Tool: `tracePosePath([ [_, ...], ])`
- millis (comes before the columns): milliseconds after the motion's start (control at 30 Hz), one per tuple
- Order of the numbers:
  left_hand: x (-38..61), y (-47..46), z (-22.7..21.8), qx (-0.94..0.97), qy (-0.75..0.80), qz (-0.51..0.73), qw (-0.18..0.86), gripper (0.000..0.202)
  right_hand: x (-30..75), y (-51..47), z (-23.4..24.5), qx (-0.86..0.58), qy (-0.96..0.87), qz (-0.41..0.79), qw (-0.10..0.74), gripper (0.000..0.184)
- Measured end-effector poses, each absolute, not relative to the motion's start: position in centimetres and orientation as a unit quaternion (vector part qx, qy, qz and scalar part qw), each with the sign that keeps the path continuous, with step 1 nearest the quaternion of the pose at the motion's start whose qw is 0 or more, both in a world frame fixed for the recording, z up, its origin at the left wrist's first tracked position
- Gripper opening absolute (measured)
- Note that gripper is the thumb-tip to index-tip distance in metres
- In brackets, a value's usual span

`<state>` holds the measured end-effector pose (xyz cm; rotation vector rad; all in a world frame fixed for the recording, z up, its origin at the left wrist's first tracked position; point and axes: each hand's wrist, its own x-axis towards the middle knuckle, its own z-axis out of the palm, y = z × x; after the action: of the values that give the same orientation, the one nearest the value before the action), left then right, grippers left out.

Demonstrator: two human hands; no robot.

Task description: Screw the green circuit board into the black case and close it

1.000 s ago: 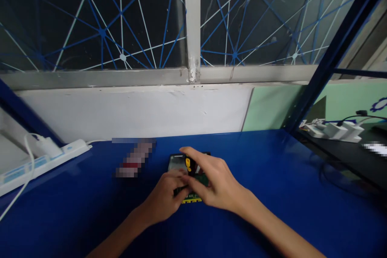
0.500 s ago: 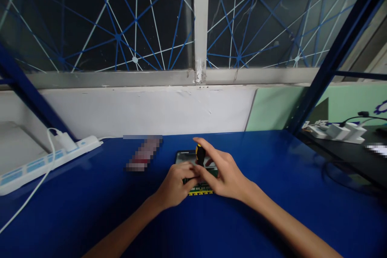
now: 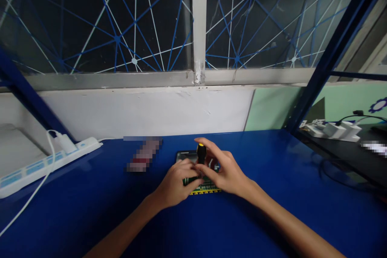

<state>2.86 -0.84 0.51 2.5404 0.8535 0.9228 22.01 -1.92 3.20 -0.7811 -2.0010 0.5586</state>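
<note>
My right hand point(image 3: 226, 171) is closed around a short screwdriver point(image 3: 201, 155) with a black and yellow handle, which stands nearly upright. Its index finger rests near the top of the handle. Below lies a green circuit board point(image 3: 207, 187) with a yellow-marked front edge. My left hand point(image 3: 175, 183) is over the board's left part, its thumb and fingers drawn together near the screwdriver's lower end. What those fingers pinch is hidden, and so is the screwdriver's tip. A dark, black-edged flat piece point(image 3: 186, 155) shows behind the hands, partly covered by them.
A blurred-out reddish item point(image 3: 143, 155) lies on the blue table point(image 3: 260, 225) to the left. Farther left is a white power strip point(image 3: 87, 144) with a plugged-in charger and cable. White adapters point(image 3: 344, 130) sit on a black surface at right. Blue posts rise on both sides.
The screwdriver has become a little more upright, and its handle has shifted slightly right with my right hand. More of the board shows between the hands. My left hand has barely moved.
</note>
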Motion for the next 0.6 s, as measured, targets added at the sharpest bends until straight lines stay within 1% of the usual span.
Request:
tracePosePath([
  [33, 2.7, -0.8, 0.7, 0.892, 0.300, 0.307, 0.141, 0.015, 22.1, -1.6, 3.1, -0.314, -0.792, 0.248, 0.462, 0.060],
  [133, 2.2, -0.6, 1.0, 0.911, 0.298, 0.260, 0.111, 0.050, 23.1, -0.2, 2.8, -0.331, -0.729, 0.297, 0.520, 0.061],
  [200, 1.9, -0.3, 0.7, 0.923, 0.292, 0.233, 0.095, 0.063, 24.3, 1.0, 2.7, -0.365, -0.690, 0.283, 0.557, 0.062],
  [267, 1.8, -0.1, 0.4, 0.928, 0.293, 0.217, 0.080, 0.063, 26.0, 2.3, 2.5, -0.401, -0.663, 0.257, 0.577, 0.059],
  [433, 1.6, 0.2, -0.1, 0.929, 0.304, 0.205, 0.050, 0.055, 29.7, 4.4, 2.0, -0.473, -0.630, 0.211, 0.579, 0.052],
  [600, 1.5, 0.2, -0.1, 0.931, 0.304, 0.194, 0.046, 0.054, 30.2, 4.6, 1.7, -0.492, -0.653, 0.194, 0.542, 0.047],
])
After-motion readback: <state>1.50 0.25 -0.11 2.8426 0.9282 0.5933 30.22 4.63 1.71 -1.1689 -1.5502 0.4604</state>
